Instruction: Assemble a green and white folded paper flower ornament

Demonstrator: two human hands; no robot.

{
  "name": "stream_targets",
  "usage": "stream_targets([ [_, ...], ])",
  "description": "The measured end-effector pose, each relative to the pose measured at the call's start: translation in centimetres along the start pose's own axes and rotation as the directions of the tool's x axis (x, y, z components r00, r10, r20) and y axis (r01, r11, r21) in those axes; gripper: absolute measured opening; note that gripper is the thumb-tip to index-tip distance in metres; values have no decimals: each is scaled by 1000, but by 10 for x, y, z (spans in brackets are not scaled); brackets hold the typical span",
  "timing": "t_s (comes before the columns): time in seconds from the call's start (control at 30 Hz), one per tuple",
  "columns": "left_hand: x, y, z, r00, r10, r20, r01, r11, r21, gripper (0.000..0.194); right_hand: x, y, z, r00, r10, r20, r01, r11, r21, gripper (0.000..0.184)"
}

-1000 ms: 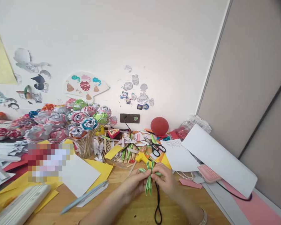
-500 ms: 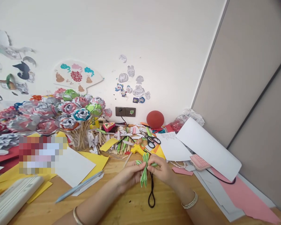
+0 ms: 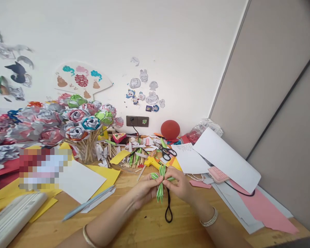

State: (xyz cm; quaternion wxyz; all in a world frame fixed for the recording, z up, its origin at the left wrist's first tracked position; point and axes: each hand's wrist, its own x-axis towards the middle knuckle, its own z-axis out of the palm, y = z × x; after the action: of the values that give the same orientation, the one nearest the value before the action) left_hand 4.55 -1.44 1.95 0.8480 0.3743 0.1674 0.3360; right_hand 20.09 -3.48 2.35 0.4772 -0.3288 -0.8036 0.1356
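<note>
A green-and-white pleated paper piece (image 3: 159, 193) is held over the wooden table, pinched at its middle, its folds fanning out in a cross shape. My left hand (image 3: 147, 189) grips it from the left, thumb pressed near the centre. From the right, my right hand (image 3: 178, 184) pinches the same centre with thumb and fingertips. Just behind and below the hands lies a black cord loop (image 3: 168, 213). A yellow glue gun (image 3: 153, 162) rests beyond the hands, partly hidden by clutter.
Black-handled scissors (image 3: 167, 152) lie behind the hands among paper scraps and sticks. Paper flowers (image 3: 77, 119) crowd the back left. A blue pen-like stick (image 3: 88, 204) and a white sheet (image 3: 82, 181) are at left; papers and a pink calculator (image 3: 218, 175) at right. A red ball (image 3: 170, 129) stands against the wall.
The view has shifted slightly. Both hands still pinch the pleated paper at its centre, and its left folds appear a little more spread.
</note>
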Motion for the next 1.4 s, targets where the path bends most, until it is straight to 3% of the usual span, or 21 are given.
stream_targets([
  [0.17, 1, -2, 0, 1000, 0, -1, 0, 1000, -8, 18, -3, 2, 2, 999, 33, -11, -34, 997, -70, 18],
  [0.33, 3, 1, -2, 998, -21, -66, 23, 999, 28, 18, -5, 17, 0, 993, 120, 9, -120, 992, 40, 21],
  [0.53, 6, 8, -16, 997, 45, -66, -31, 979, 200, 17, -4, 23, -5, 994, 110, 24, -109, 993, -41, 17],
  [0.8, 7, 23, -23, 979, 153, -134, -70, 871, 486, 27, -1, 24, -8, 990, 141, -7, -141, 990, -20, 13],
  [0.87, 6, 29, -21, 959, 242, -146, -106, 787, 607, 29, 0, 25, -10, 988, 143, -56, -144, 989, -21, 14],
  [0.9, 6, 31, -21, 936, 330, -125, -152, 697, 701, 27, 0, 26, -10, 983, 152, -99, -155, 988, -24, 15],
  [0.97, 5, 33, -21, 846, 533, 2, -261, 411, 873, 23, 1, 29, -9, 961, 199, -192, -205, 979, -9, 20],
  [1.03, 3, 31, -23, 737, 650, 186, -332, 108, 937, 24, 0, 33, -5, 935, 283, -212, -274, 959, 71, 27],
  [1.1, 3, 23, -26, 680, 671, 295, -356, -49, 933, 34, -1, 37, 1, 922, 357, -149, -325, 924, 202, 32],
  [1.17, 3, 11, -29, 661, 634, 401, -394, -162, 905, 45, -2, 40, 9, 922, 382, -65, -342, 881, 327, 37],
  [1.23, 4, 1, -31, 689, 547, 475, -424, -228, 877, 59, -2, 43, 13, 912, 406, -63, -355, 856, 375, 32],
  [1.3, 6, -4, -31, 711, 518, 475, -409, -245, 879, 67, -1, 43, 14, 904, 420, -79, -358, 845, 398, 27],
  [1.4, 7, 2, -33, 713, 571, 408, -342, -225, 912, 72, 1, 42, 7, 894, 436, -104, -362, 838, 408, 21],
])
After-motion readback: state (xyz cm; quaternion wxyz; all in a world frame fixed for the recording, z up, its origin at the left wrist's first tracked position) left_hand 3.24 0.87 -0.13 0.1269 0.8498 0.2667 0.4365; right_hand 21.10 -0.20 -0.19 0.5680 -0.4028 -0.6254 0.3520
